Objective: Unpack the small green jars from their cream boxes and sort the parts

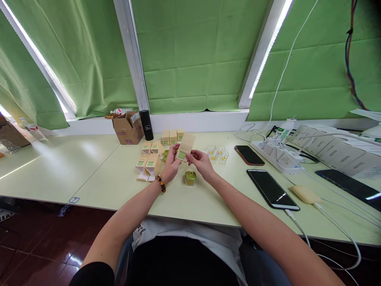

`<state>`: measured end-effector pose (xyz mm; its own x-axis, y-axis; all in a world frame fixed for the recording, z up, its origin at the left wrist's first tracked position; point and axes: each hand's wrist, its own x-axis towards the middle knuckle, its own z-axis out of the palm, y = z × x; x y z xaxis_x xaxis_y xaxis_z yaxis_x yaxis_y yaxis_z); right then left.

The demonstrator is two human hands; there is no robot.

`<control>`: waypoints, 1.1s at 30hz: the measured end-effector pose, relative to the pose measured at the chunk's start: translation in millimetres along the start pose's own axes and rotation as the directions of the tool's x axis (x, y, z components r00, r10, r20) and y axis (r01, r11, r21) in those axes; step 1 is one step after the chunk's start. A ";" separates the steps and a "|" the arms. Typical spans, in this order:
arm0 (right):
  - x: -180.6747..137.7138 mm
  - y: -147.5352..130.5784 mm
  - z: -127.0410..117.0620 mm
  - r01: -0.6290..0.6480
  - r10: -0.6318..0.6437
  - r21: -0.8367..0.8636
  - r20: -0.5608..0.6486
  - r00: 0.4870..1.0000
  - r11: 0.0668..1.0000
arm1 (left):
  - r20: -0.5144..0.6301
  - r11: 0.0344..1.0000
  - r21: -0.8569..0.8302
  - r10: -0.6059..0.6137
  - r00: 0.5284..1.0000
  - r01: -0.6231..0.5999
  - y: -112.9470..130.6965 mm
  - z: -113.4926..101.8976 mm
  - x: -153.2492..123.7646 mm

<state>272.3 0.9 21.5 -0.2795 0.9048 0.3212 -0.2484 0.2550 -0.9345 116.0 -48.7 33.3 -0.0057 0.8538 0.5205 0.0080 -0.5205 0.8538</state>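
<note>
Between my two hands, a small beige cardboard box (185, 145) with a green square on its face is held tilted above the table. My left hand (170, 163) grips its left edge, and my right hand (201, 162) pinches its lower right corner. Just below on the table stands a small clear jar with a green lid (190, 178). Left of my left hand are several beige boxes (148, 164) with green squares, with white inner flaps showing at the front ones. Another green-lidded jar (166, 155) is partly hidden behind my left hand.
Several clear glass jars (218, 153) with yellow bottoms stand right of my hands. Farther right lie phones (272, 188), a power strip (276, 153), cables and a row of white boxes (330, 147). A brown carton (127, 128) and black cylinder (147, 125) stand at the back left.
</note>
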 end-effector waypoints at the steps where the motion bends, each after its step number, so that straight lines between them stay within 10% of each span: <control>1: -0.1 0.4 -0.2 0.001 -0.001 -0.001 0.003 1.000 1.000 | -0.001 1.000 0.006 0.000 1.000 0.000 -0.2 -0.1 -0.1; 33: -0.1 -8.8 3.4 -0.070 0.090 0.258 -0.063 0.994 0.964 | -0.057 0.889 0.406 0.253 0.966 -0.209 -9.9 0.7 -2.4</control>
<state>271.3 -2.6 30.2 -0.2415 0.9438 0.2258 -0.4592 0.0939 -0.8834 116.7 -45.6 23.6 -0.0606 0.6921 0.7193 0.4144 -0.6381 0.6489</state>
